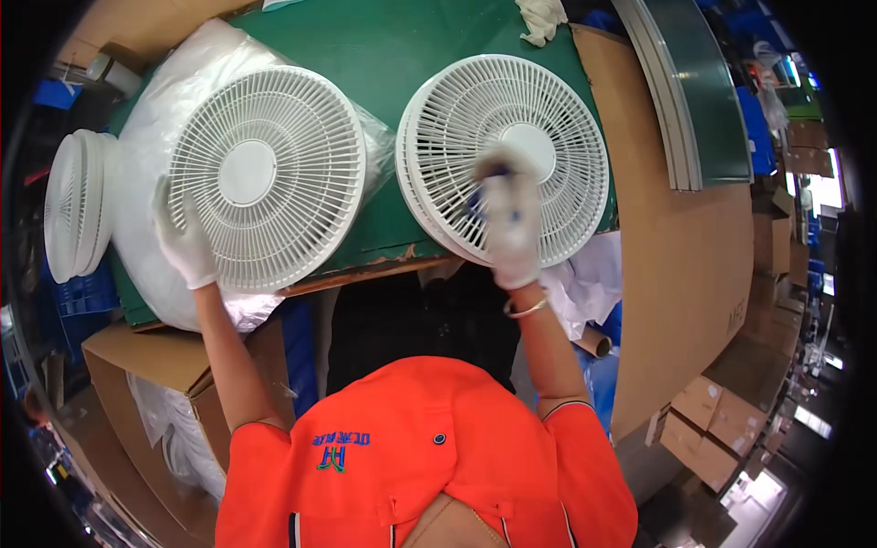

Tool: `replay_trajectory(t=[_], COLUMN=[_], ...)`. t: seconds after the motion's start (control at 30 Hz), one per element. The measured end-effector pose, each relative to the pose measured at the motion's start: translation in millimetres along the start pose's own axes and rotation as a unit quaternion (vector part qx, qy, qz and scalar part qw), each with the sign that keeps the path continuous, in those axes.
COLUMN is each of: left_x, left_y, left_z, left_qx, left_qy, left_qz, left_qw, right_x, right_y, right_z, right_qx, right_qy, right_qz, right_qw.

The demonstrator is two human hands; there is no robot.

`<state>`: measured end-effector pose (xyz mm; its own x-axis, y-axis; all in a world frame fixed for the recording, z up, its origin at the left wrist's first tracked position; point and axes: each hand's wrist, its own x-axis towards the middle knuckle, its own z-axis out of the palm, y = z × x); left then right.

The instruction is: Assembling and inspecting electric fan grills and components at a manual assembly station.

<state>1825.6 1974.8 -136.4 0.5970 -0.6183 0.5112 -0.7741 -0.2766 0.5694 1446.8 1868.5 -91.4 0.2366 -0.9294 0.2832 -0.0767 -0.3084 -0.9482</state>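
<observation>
Two round white fan grilles lie on the green table. The left fan grille [315,173] rests on clear plastic bags. My left hand [185,239], in a white glove, holds its left rim, with the thumb over the ribs and the fingers along the outer edge. The right fan grille [566,110] seems to sit on at least one more grille, as a second rim shows below it. Over its lower middle is my right hand [513,233], also gloved and smeared by motion. A brown and blue blur shows at its fingers; I cannot make out what it is.
More white grilles [80,205] stand stacked at the far left. Clear plastic bags [146,151] cover the left of the green table [402,36]. A pale glove [542,20] lies at the back. Tall cardboard [676,274] borders the right side; an open carton [151,361] stands lower left.
</observation>
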Motion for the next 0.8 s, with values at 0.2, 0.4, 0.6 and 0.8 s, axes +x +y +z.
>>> replay_trajectory(t=[0.2,0.4,0.6,0.8], left_x=[-68,-89,-105,-99], left_y=[153,188,167,169], left_z=[76,142,198,174], left_qx=[-0.352,-0.278,-0.338,-0.474], left_qy=[-0.221,-0.268,-0.229,-0.192], left_qz=[0.042,0.005,-0.033,-0.135], left_qw=[0.908,0.922,0.912,0.849], right_x=[17,-22,-39,-37], right_y=[31,115,110,34], right_z=[-114,-221,-215,-192], right_qx=[-0.013,-0.377,-0.245,-0.299], right_qy=[0.24,0.259,0.124,0.112], right_qz=[-0.045,0.161,0.319,0.232], right_qw=[0.97,0.874,0.907,0.919])
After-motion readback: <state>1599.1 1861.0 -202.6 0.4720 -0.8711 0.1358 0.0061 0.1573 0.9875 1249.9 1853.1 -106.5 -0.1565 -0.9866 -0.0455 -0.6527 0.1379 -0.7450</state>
